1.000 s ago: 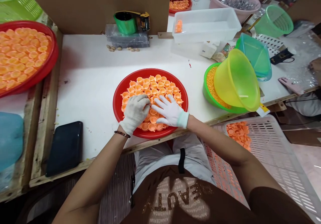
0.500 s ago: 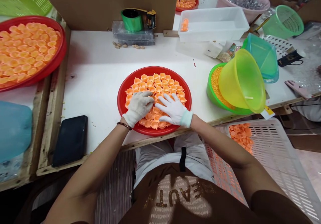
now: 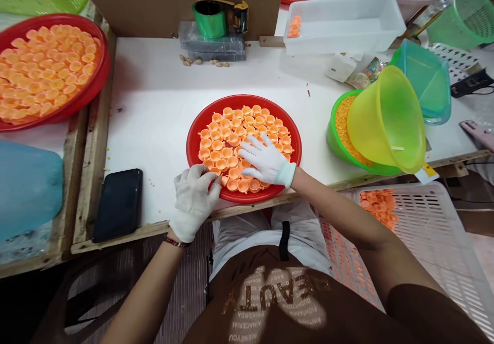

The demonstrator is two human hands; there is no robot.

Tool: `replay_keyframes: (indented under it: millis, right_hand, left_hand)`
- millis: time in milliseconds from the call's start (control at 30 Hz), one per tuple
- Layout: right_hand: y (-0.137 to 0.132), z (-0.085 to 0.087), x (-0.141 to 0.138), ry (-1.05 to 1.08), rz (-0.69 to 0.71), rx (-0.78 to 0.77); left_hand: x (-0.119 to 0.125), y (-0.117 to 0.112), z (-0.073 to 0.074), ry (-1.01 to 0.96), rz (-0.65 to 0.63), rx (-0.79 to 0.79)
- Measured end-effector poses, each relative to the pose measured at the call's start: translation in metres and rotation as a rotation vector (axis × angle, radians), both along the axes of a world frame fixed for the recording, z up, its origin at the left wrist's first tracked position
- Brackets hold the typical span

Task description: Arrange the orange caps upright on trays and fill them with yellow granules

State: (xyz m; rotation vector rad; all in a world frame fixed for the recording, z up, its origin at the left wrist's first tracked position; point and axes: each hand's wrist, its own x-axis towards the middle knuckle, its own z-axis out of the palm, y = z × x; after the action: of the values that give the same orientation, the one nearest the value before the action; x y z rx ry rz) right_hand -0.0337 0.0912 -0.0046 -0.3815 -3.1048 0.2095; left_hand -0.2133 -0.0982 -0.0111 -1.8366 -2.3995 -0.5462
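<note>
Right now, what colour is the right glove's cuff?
Pale mint green cuff, against the white glove; head view shows it best.

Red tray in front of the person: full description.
The red tray is shallow, apparently plastic, oval in this view, with a raised rim. It sits on the white tabletop, near rim beside the wooden edge. Small orange cup-shaped pieces cover much of its floor. The gloved right hand lies spread over them; the gloved left hand is at the near-left rim, contact unclear.

Bright light covers the table (image 3: pixel 158 92), dimming below.
</note>
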Motion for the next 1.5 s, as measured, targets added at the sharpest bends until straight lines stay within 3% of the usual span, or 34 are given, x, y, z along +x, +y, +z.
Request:
replay_keyframes:
  millis: [233, 367, 467, 567, 667, 767, 833, 933, 1033, 1133, 1300, 1400, 1500]
  right_hand:
    - [0.009, 0.013, 0.050, 0.102, -0.242, -0.018]
    - [0.004, 0.010, 0.077, 0.080, -0.333, -0.008]
    - [-0.009, 0.000, 0.086, -0.009, -0.293, 0.031]
    - [-0.020, -0.010, 0.087, -0.062, -0.248, 0.054]
    - [-0.021, -0.017, 0.088, -0.024, -0.258, 0.057]
    - [-0.018, -0.022, 0.092, 0.046, -0.259, 0.047]
    - [-0.018, -0.024, 0.094, 0.077, -0.257, 0.037]
    - [-0.020, -0.026, 0.097, 0.092, -0.257, 0.009]
    - [-0.019, -0.029, 0.098, 0.145, -0.282, -0.032]
    - [-0.008, -0.035, 0.097, 0.310, -0.448, -0.083]
    - [0.027, -0.041, 0.087, 0.567, -0.882, -0.280]
    - [0.039, -0.038, 0.083, 0.615, -0.941, -0.455]
    - [0.037, -0.035, 0.085, 0.647, -0.962, -0.556]
  left_hand:
    - [-0.011, 0.014, -0.007, -0.005, 0.021, -0.015]
    - [-0.011, 0.017, -0.012, -0.030, 0.077, 0.066]
    - [0.000, 0.013, -0.008, -0.078, -0.007, 0.150]
    - [0.014, 0.011, -0.002, -0.039, -0.208, 0.066]
    - [0.020, 0.012, -0.002, 0.019, -0.175, -0.015]
    - [0.014, 0.015, -0.007, -0.070, -0.103, 0.108]
    - [0.010, 0.013, -0.010, -0.123, -0.184, 0.185]
    - [0.009, 0.007, -0.013, -0.074, -0.338, 0.154]
    - [0.014, 0.004, -0.010, -0.084, -0.347, 0.171]
    - [0.019, 0.018, -0.003, -0.146, -0.297, 0.160]
    - [0.023, 0.069, -0.002, -0.049, -0.166, -0.077]
    - [0.021, 0.088, -0.013, -0.050, -0.180, -0.154]
    - [0.018, 0.089, -0.019, -0.048, -0.212, -0.120]
